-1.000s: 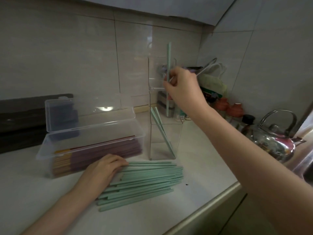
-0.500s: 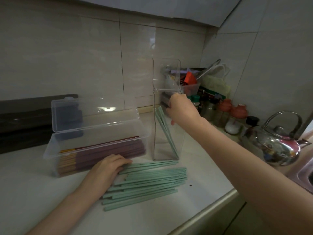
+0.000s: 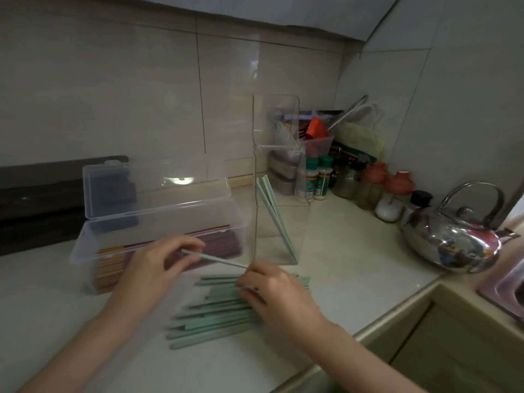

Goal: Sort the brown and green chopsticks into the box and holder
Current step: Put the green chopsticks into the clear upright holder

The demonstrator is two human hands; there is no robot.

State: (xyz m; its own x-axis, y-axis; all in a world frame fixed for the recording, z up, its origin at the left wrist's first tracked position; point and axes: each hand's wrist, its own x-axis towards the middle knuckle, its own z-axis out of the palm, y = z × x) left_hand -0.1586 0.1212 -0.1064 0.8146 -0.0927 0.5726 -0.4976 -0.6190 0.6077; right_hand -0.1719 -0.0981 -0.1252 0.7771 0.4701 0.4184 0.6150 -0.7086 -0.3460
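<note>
Thin pale green chopstick [image 3: 214, 258] raised and slanting between both hands, left hand [image 3: 153, 269] pinching its upper end, right hand [image 3: 273, 290] with curled fingers on its lower end, above the pile of pale green chopsticks [image 3: 211, 317] on the white counter [image 3: 354, 282], just in front of the tall clear plastic holder [image 3: 279, 222] and clear plastic lidded box [image 3: 158, 222] of brown chopsticks [image 3: 224, 241], writing on small green-labelled bottles [image 3: 317, 180] too small to read.

Left hand [image 3: 153, 269] and right hand [image 3: 273, 292] each pinch one end of a single green chopstick [image 3: 215, 259], raised above the loose green pile [image 3: 215, 314] on the countertop [image 3: 354, 268]. An open clear box [image 3: 158, 219] of brown chopsticks [image 3: 222, 241] stands at ten o'clock of the pile. A clear holder [image 3: 279, 239], with leaning green chopsticks [image 3: 269, 194] inside, stands at one o'clock.
</note>
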